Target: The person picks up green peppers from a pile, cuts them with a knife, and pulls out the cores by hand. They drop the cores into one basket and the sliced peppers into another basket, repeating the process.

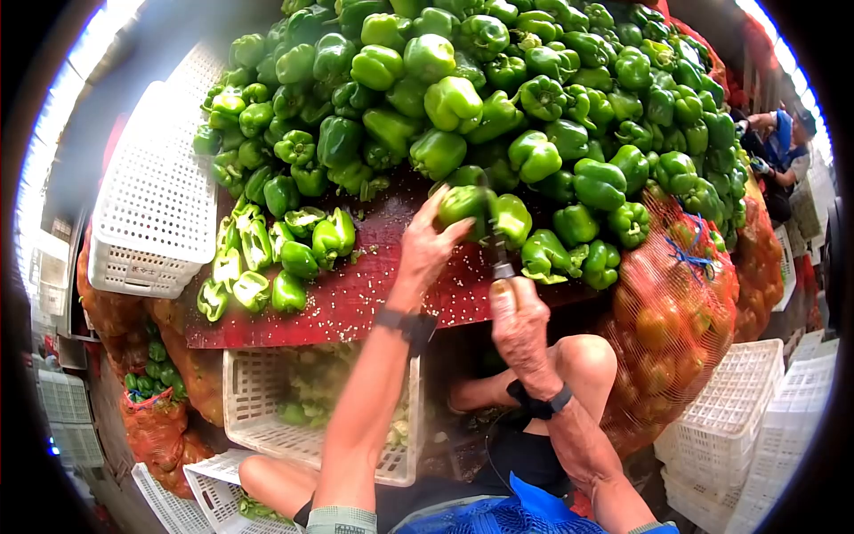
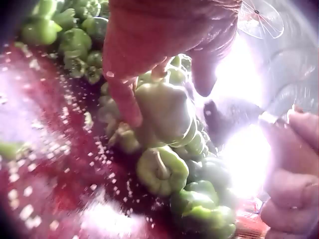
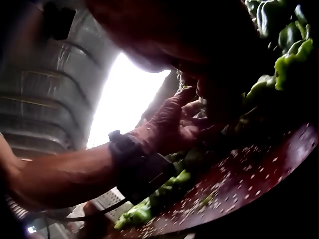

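Note:
My left hand (image 1: 425, 249) grips a green bell pepper (image 1: 459, 206) above the front of the red tabletop (image 1: 391, 307). Fingers and thumb sit around this pepper (image 2: 164, 109) in the left wrist view. A knife (image 1: 503, 269) is in my right hand (image 1: 520, 322), its handle wrapped by the fingers. The dark blade points away from me, right beside the held pepper, and overlaps its right edge in the head view. Another bell pepper (image 1: 513, 221) lies just right of the blade. Cut pepper pieces (image 1: 252, 289) lie left of my left hand. Small pale seeds dot the tabletop.
A big heap of green peppers (image 1: 431, 58) covers the far side. White crates (image 1: 151, 191) are stacked at left; another crate (image 1: 233, 392) with pepper scraps stands below the table edge. A full net sack (image 1: 663, 311) leans at right. Another person (image 1: 783, 147) sits far right.

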Action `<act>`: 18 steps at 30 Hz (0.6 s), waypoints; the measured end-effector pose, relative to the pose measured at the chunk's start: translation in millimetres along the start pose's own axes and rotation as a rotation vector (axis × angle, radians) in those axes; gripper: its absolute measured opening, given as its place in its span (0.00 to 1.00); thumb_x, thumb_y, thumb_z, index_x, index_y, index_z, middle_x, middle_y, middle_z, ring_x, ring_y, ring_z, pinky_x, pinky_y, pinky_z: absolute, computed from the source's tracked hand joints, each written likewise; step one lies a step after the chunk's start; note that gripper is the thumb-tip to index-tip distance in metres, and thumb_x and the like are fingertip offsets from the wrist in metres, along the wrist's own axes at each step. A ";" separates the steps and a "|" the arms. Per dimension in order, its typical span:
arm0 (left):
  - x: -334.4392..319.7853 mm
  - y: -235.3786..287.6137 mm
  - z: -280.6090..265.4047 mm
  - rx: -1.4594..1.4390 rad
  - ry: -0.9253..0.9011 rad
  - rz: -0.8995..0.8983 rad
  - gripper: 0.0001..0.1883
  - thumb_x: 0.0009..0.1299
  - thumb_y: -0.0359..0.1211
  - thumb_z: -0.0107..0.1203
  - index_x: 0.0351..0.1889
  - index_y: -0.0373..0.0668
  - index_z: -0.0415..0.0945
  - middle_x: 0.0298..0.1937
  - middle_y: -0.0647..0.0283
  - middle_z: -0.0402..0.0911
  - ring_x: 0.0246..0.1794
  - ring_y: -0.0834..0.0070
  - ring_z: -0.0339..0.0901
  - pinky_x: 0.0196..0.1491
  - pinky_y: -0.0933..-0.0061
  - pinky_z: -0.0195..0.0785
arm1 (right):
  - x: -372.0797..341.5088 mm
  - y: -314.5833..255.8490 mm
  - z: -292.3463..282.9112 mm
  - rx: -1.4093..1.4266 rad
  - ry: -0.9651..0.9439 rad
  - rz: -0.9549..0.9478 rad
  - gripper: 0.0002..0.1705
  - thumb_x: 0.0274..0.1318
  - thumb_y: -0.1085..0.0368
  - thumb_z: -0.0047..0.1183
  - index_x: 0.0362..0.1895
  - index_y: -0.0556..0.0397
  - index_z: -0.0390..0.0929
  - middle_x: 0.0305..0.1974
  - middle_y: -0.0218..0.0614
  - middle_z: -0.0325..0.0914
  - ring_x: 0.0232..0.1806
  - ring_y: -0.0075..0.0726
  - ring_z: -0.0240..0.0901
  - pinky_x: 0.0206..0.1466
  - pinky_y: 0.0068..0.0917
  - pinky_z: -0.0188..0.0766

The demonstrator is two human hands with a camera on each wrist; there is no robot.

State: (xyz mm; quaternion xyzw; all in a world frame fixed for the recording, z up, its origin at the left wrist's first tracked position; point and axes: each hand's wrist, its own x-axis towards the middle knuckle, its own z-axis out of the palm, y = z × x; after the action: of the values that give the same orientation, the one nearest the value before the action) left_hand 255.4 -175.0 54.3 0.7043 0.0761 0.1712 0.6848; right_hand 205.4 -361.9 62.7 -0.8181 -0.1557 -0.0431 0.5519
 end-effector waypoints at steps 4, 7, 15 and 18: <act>-68.7 -17.2 -46.8 -0.086 0.255 -0.146 0.25 0.75 0.27 0.56 0.70 0.35 0.69 0.56 0.49 0.80 0.54 0.64 0.82 0.57 0.66 0.82 | -34.7 -4.0 31.0 0.114 -0.226 0.051 0.09 0.68 0.63 0.57 0.39 0.55 0.74 0.25 0.54 0.77 0.25 0.59 0.77 0.28 0.47 0.70; -109.5 -33.7 -88.6 0.317 0.559 -0.052 0.22 0.72 0.26 0.59 0.65 0.35 0.73 0.57 0.50 0.81 0.55 0.65 0.80 0.57 0.67 0.79 | -45.2 -20.0 20.2 0.193 -0.234 0.032 0.07 0.68 0.65 0.56 0.41 0.55 0.75 0.24 0.51 0.76 0.24 0.54 0.77 0.28 0.45 0.71; -109.2 -30.7 -35.0 0.466 0.223 0.100 0.33 0.64 0.34 0.71 0.67 0.37 0.74 0.62 0.51 0.79 0.61 0.63 0.77 0.61 0.64 0.75 | -27.3 27.2 7.4 0.002 -0.047 0.004 0.11 0.71 0.63 0.54 0.35 0.57 0.75 0.22 0.47 0.72 0.20 0.48 0.68 0.26 0.40 0.66; -100.8 -28.6 -36.6 0.562 0.250 0.139 0.32 0.63 0.34 0.71 0.64 0.35 0.76 0.60 0.49 0.80 0.60 0.61 0.78 0.61 0.63 0.74 | -40.9 41.7 11.6 -0.069 -0.160 0.045 0.11 0.70 0.65 0.54 0.33 0.58 0.74 0.21 0.50 0.70 0.21 0.53 0.67 0.26 0.42 0.65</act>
State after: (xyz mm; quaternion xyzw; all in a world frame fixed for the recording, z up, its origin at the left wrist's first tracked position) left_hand 152.7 -173.6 12.3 0.8429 0.1558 0.2750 0.4354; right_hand 178.1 -374.0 11.2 -0.8408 -0.1793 0.0293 0.5099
